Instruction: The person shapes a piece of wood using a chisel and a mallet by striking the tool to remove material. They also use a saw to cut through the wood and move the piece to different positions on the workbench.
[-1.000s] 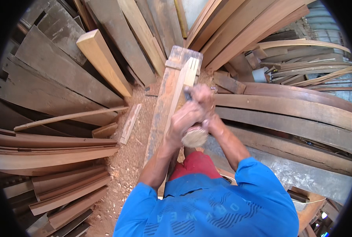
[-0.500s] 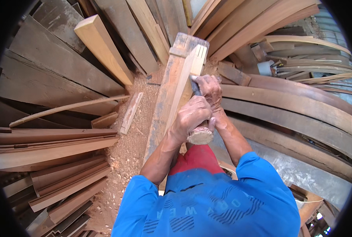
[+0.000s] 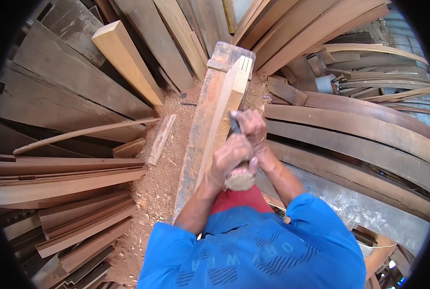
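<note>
The left hand [image 3: 233,153] wraps the chisel-like tool [image 3: 240,181] just above its round wooden butt at six o'clock; the right hand [image 3: 252,127] closes on its dark upper part. Whether its tip touches wood is unclear. Beneath the fists, the pale slotted beam [image 3: 232,100] runs up to twelve o'clock on a weathered plank [image 3: 195,132]. A short offcut [image 3: 162,139] lies at nine, stacked boards [image 3: 350,131] at three.

A blue, dark-striped shirt [image 3: 258,245] tops red shorts [image 3: 239,201].
</note>
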Demonstrator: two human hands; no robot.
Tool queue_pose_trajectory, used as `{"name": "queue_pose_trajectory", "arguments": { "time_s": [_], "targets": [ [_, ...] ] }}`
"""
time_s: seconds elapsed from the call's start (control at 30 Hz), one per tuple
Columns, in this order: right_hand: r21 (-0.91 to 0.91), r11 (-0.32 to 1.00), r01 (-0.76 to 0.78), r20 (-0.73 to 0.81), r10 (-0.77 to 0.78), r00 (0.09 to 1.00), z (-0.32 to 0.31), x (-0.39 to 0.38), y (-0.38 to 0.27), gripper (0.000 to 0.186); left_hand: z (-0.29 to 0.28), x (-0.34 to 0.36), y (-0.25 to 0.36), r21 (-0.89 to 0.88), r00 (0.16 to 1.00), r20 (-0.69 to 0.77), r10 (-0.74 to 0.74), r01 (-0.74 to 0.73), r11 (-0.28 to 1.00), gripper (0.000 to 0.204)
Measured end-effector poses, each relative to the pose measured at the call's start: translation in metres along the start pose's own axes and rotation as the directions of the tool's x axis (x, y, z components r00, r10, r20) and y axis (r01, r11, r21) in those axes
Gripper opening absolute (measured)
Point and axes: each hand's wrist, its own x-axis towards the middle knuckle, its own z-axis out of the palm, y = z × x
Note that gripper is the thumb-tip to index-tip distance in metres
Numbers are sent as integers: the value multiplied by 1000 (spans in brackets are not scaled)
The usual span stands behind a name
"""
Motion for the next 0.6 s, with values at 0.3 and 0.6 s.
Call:
{"name": "queue_pose_trajectory", "arguments": {
  "time_s": [0.3,0.6],
  "targets": [
    [-27,999,35,20,-35,999,-9,62,8,13,-8,36,-12,24,998,-4,66,-66,998,26],
    [-78,997,-12,217,29,976,-9,41,7,9,-4,35,1,-21,996,-80,24,-26,999,28]
  ]
}}
